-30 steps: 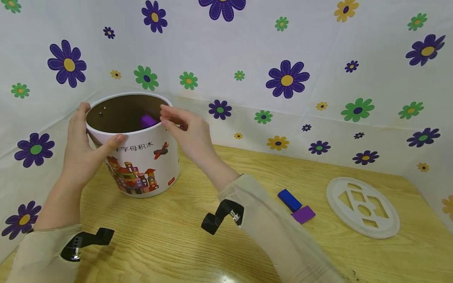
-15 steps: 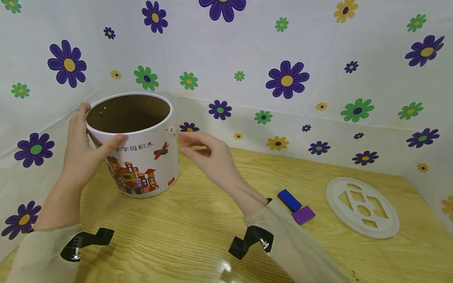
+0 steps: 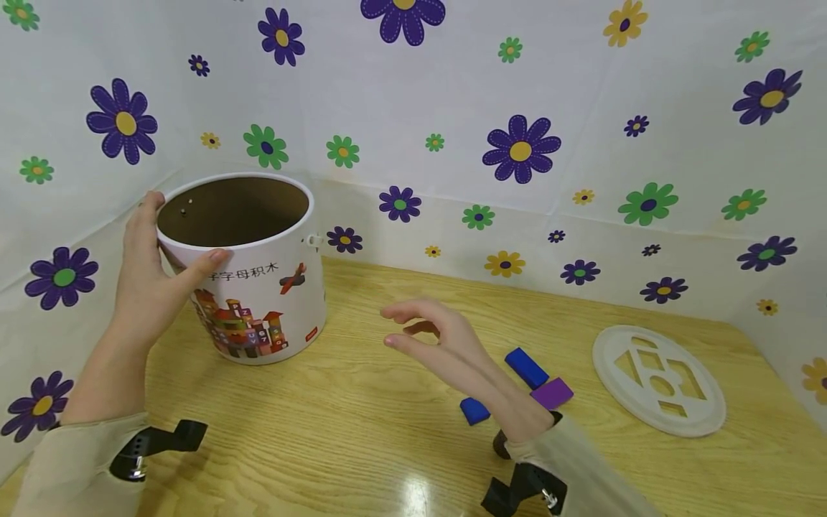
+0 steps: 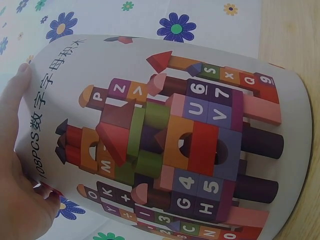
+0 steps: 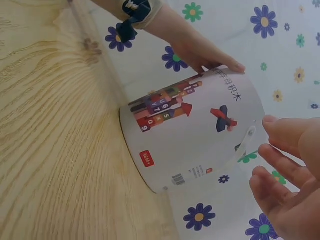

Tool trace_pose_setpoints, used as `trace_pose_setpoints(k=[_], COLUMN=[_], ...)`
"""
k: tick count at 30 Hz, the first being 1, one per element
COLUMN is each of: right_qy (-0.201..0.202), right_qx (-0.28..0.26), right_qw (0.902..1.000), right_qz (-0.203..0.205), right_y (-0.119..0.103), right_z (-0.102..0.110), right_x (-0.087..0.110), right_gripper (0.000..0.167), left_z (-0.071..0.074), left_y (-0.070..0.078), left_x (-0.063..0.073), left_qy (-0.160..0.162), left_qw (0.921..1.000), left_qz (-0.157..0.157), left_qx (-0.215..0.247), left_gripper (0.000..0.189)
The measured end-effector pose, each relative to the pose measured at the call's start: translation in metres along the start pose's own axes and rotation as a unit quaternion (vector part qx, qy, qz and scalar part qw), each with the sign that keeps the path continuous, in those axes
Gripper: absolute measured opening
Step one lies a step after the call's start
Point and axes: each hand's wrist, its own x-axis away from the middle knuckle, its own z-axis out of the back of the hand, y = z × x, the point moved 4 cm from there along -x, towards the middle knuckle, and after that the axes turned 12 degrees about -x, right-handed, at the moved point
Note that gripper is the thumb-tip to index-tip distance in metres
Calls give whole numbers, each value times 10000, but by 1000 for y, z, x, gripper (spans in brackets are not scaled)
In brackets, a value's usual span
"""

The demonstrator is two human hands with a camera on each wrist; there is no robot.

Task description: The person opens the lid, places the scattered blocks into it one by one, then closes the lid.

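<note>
A white bucket [image 3: 258, 294] with printed block pictures stands at the left of the table, its top uncovered. My left hand [image 3: 145, 280] holds it by the rim, thumb on the front and fingers round the far left side. The left wrist view shows that hand [image 4: 20, 175] at the bucket's upper edge. To the right of the bucket, my right hand [image 3: 446, 345] hovers over the table with nothing between its loosely bent fingers. Nearest to it are a blue block [image 3: 474, 411], partly hidden by the forearm, a longer blue block [image 3: 526, 368] and a purple block [image 3: 552, 393].
A round whitish lid [image 3: 659, 380] with shaped cut-outs lies on the wooden table [image 3: 362, 431] at the right. Flower-patterned cloth [image 3: 439, 93] hangs behind and along the sides. A dark round thing [image 3: 501, 445] shows partly beneath the right forearm.
My right hand has come away from the bucket's rim, moving right and toward me. The purple block seen at the bucket's mouth is out of sight. My left hand has stayed on the rim.
</note>
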Motion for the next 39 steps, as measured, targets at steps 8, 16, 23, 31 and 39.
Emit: trace_pose_setpoints(k=[8,16,23,31,39], right_qy=[-481,-790,-1108,-1589,-1936], right_qx=[2,453,1062,1890,2639], right_qw=[9983,9947,9874,9670,9422], right_qz=[-319,-482,-373,-622,-718], right_y=[14,35,41,49,50], right_z=[16,29,41,53,62], right_x=[25,44,56,65,67], right_gripper=[33,31,28,27,31], left_z=[1,1,0,0,0], left_y=[0,-1,-1,-1,1], left_x=[1,0,0,1,1], left_qy=[2,-14,-2,16,4], left_qw=[10000,10000,10000,10000,10000], left_qz=[-7,-37,-22,-32,0], left_qx=[-56,-47,-88,-82,-59], left_gripper=[96,96,96,95,95])
